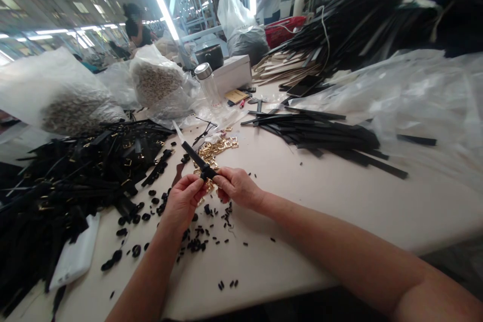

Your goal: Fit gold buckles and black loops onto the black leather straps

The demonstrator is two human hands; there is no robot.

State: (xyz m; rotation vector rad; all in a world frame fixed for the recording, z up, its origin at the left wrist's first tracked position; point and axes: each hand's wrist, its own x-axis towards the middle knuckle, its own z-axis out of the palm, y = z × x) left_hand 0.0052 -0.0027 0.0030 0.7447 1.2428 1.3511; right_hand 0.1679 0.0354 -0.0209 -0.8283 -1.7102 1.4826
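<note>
A narrow black strap (pixel 193 155) slants up and away between my two hands, with a pale pointed piece at its far end. Thumb and fingers of my left hand (pixel 184 198) pinch it from the left, by a thicker black fold or loop. My right hand (pixel 238 187) is closed on the same strap from the right; its lower fingers are partly hidden. Just beyond and beneath the hands lies a pile of gold-coloured buckles (pixel 217 148). Small black pieces (pixel 196 244) are scattered on the table around my left wrist.
A heap of black straps with gold buckles (pixel 124 161) covers the left side. Flat black strips (pixel 320 131) lie at the right beside clear plastic sheeting (pixel 426 90). Behind stand a glass bottle (pixel 211 90), a white box (pixel 236 73) and filled plastic bags (pixel 156 80). People are in the background.
</note>
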